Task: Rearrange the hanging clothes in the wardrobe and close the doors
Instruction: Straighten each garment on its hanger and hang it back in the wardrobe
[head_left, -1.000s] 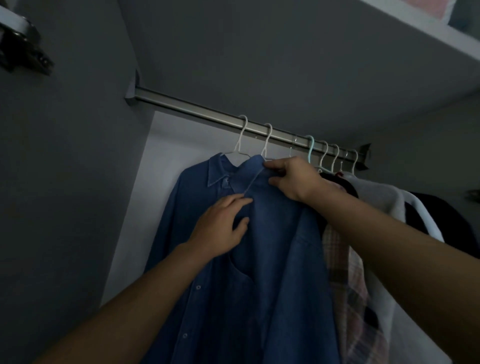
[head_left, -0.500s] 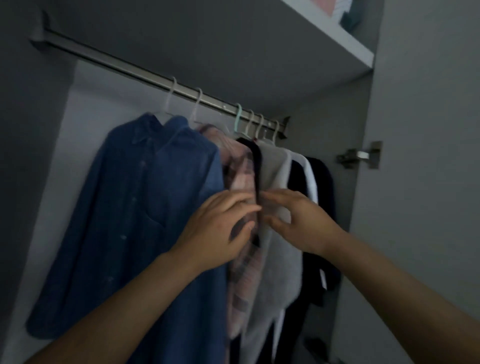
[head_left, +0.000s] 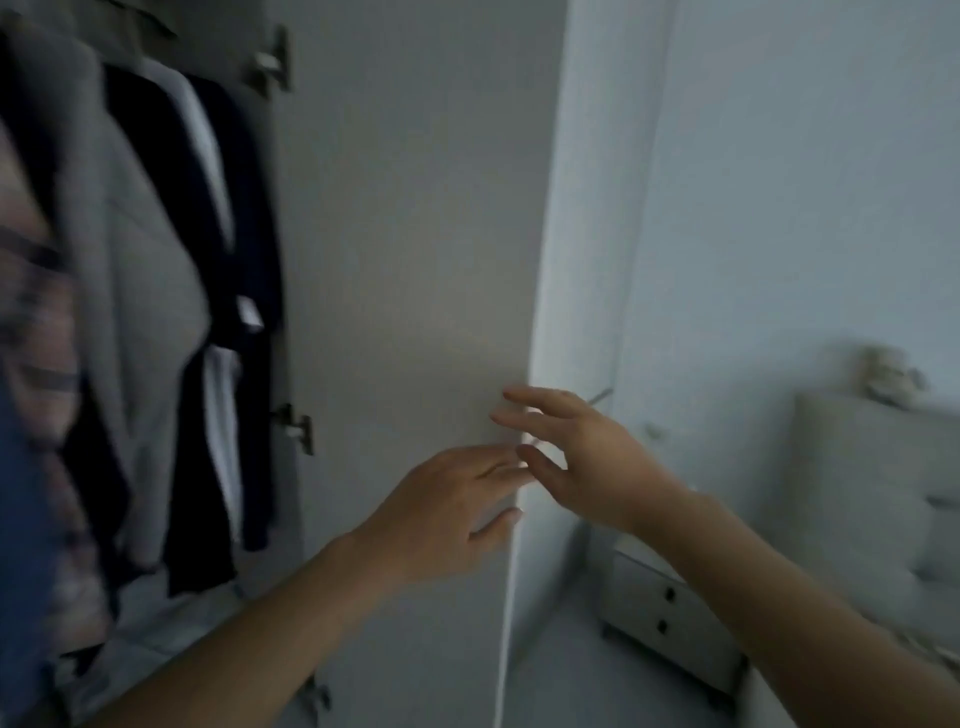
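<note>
The wardrobe's right door (head_left: 415, 234) stands open, its pale inner face towards me, two metal hinges (head_left: 298, 426) on its left side. My left hand (head_left: 441, 509) reaches with straight fingers to the door's free edge, fingertips at the edge. My right hand (head_left: 576, 457) is spread open just past that edge, holding nothing. Hanging clothes fill the left of the view: a grey garment (head_left: 140, 291), dark navy ones (head_left: 208, 260), a plaid shirt (head_left: 36, 332) and a blue denim shirt (head_left: 21, 493) at the far left, all blurred.
Right of the door runs a white wall (head_left: 779, 182). A low white drawer unit (head_left: 670, 618) with dark knobs stands on the floor below it. A pale bed headboard (head_left: 878, 467) with a small soft thing on top is at the far right.
Both hands have left the clothes and swung right to the open door's edge. The view has turned right, away from the rail and onto the door.
</note>
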